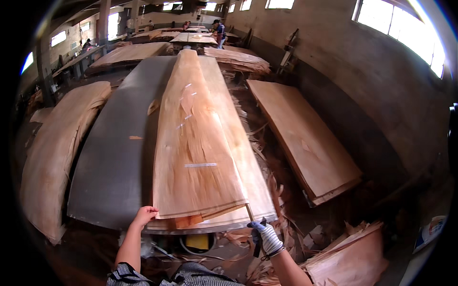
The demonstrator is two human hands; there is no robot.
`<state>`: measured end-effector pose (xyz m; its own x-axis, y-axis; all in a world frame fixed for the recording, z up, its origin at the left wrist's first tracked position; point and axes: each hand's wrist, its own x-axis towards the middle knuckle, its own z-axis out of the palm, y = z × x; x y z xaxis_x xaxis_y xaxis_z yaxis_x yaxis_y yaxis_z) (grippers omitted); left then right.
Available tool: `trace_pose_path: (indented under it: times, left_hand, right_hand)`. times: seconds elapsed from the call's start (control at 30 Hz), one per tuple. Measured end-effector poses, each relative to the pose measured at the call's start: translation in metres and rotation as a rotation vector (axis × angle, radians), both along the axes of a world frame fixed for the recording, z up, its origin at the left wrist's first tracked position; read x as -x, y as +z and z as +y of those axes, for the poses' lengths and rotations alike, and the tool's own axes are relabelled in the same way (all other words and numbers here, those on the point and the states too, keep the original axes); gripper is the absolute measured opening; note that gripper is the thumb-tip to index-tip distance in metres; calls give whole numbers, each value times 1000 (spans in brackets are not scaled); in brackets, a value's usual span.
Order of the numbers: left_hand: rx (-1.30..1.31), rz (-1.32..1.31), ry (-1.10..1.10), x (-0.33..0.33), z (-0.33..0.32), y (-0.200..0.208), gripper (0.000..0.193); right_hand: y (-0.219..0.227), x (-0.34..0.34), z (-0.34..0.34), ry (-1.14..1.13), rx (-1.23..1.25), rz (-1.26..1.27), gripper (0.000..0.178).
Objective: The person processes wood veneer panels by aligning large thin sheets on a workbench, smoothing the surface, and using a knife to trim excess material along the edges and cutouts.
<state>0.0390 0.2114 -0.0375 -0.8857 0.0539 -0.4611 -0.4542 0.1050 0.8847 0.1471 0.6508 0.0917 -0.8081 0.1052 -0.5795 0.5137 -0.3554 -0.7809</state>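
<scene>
Pale tan veneer sheet (186, 190) with white tape strips (200, 165), dark grey tabletop (109, 157), grey-and-white striped glove (271, 240).

Rod (249, 212) partly hidden by right hand (268, 239)

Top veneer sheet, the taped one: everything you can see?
The veneer sheet looks like thin, pale tan wood with streaky grain. A long white strip crosses its near part; shorter white strips sit farther up. It lies lengthwise, overlapping a paler sheet. The bare left hand touches its near left corner; the gloved right hand holds a slim rod at its near right corner.
</scene>
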Motion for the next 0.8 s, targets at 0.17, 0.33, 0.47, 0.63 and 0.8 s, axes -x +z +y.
trace_pose_path:
  times: [0.17, 0.33, 0.47, 0.63, 0.8]
  left_hand:
    - [127, 65, -210, 30, 128, 12, 11]
    - [153, 62, -418, 58, 255, 12, 13]
    - [251, 17, -666, 83, 369, 6, 16]
    - [155, -88, -844, 107, 527, -24, 20]
    - [363, 239, -1048, 123, 659, -51, 26]
  right_hand:
    - [-15, 3, 126, -143, -170, 59, 16]
    - [-23, 27, 243, -291, -335, 112, 18]
    - [-24, 44, 351, -350, -416, 151, 17]
    - [5, 54, 479, -372, -563, 114, 18]
    - [16, 61, 579, -416, -544, 24, 19]
